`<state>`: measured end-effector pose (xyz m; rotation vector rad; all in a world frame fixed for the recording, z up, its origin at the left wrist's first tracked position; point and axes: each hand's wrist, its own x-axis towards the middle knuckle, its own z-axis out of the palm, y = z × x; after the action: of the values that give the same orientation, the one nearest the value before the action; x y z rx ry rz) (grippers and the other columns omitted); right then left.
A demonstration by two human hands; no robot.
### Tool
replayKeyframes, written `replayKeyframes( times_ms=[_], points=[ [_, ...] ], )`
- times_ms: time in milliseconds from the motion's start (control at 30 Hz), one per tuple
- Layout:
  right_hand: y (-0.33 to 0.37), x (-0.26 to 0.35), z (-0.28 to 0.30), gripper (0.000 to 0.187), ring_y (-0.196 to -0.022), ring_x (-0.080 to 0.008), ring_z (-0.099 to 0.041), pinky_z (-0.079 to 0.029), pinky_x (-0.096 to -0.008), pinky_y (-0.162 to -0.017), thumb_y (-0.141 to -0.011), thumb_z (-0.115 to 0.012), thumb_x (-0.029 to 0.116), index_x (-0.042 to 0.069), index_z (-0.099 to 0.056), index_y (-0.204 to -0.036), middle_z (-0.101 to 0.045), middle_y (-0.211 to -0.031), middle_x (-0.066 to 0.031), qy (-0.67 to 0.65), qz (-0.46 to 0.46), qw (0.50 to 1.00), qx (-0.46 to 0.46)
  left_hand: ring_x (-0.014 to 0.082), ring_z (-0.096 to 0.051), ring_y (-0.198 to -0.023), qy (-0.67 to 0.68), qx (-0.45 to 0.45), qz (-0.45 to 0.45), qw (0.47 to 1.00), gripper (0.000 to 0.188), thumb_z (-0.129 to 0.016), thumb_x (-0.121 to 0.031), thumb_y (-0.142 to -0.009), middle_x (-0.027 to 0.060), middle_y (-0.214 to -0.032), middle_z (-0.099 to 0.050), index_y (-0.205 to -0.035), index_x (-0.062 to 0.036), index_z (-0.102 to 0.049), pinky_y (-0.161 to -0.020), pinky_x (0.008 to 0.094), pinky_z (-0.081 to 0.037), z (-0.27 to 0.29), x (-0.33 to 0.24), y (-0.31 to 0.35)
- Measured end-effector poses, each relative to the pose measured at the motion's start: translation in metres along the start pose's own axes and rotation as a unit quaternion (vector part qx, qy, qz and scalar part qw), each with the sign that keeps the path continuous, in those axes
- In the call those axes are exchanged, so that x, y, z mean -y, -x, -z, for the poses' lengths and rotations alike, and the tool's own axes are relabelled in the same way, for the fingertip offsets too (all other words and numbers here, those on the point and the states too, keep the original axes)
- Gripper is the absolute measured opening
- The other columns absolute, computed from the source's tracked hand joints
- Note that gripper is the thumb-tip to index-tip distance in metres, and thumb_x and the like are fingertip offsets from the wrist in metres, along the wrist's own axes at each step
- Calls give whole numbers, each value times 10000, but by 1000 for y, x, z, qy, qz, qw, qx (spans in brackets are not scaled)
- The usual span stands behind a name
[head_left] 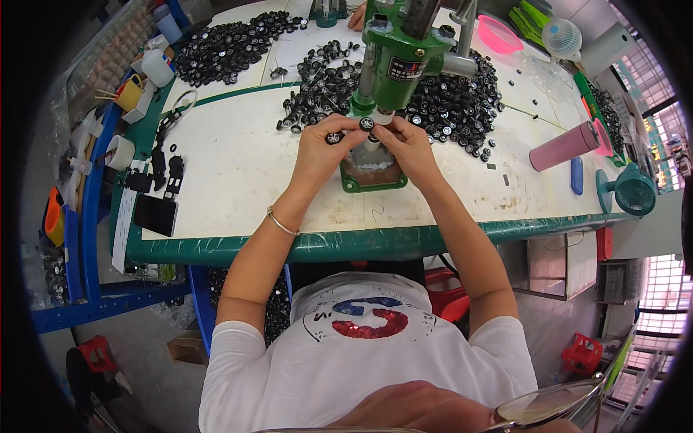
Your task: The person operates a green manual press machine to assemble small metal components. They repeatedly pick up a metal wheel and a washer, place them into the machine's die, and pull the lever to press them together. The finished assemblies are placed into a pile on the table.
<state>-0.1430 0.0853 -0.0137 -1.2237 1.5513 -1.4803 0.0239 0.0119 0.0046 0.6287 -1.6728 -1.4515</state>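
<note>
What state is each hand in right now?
Left hand: closed, holding a small black wheel.
Right hand: curled by the green press; hold cannot be told.

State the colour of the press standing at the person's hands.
The press has a green body with silvery metal parts, seen best in the head view.

A green press (pixel 393 65) is standing right in front of the left hand (pixel 321 148) and right hand (pixel 413 150), and piled wheels (pixel 462 101) are crowding its back and both sides. Leftward, bare tabletop (pixel 242 180) is giving passage until the phone (pixel 156 216) and black parts (pixel 175 175). Rightward, room is running past small dark scraps (pixel 491 167) to where a pink bottle (pixel 563 146), blue case (pixel 577 175) and green fan (pixel 635 191) are blocking the edge.
</note>
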Motion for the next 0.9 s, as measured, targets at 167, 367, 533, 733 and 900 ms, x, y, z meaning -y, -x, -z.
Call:
replayKeyframes(
  times_ms=[167,367,533,733,900],
  points=[
    [1,11,9,229,-626,-28,-455,-377,-191,-572,-929,-601,214,23,-656,-1043,-557,-730,49,-123,-42,990,-62,35,-529,-609,27,16,41,999,151,-730,-90,-791,-5,-805,-644,-898,13,-703,-515,190,-390,-9,-5,-4],
    [-11,23,40,214,-617,-36,-482,-377,-186,-567,-941,-578,203,17,-679,-977,-570,-713,23,-85,-2,994,-66,40,-539,-606,44,17,-13,999,137,-725,-82,-788,-3,-819,-653,-888,10,-707,-506,186,-394,-18,4,-12],
    [0,14,15,214,-661,-53,-544,-437,-207,-618,-915,-614,201,0,-661,-971,-637,-799,-5,-16,-24,999,-27,33,-526,-591,62,10,-4,998,134,-720,-93,-796,2,-841,-664,-891,2,-715,-505,191,-393,-17,3,-15],
    [-1,0,-10,212,-707,-56,-543,-432,-209,-632,-905,-613,173,-14,-641,-1000,-639,-813,-25,-1,7,999,-48,54,-555,-660,44,26,-14,999,129,-716,-79,-795,3,-828,-670,-893,5,-717,-597,202,-428,-15,3,-17],
    [-4,1,-1,198,-647,-47,-501,-394,-209,-571,-914,-606,199,4,-641,-928,-603,-759,0,-60,-87,994,-20,36,-490,-588,43,25,-7,999,109,-716,-65,-796,1,-819,-662,-890,-11,-723,-517,186,-371,-14,-1,-17]
  ],
)
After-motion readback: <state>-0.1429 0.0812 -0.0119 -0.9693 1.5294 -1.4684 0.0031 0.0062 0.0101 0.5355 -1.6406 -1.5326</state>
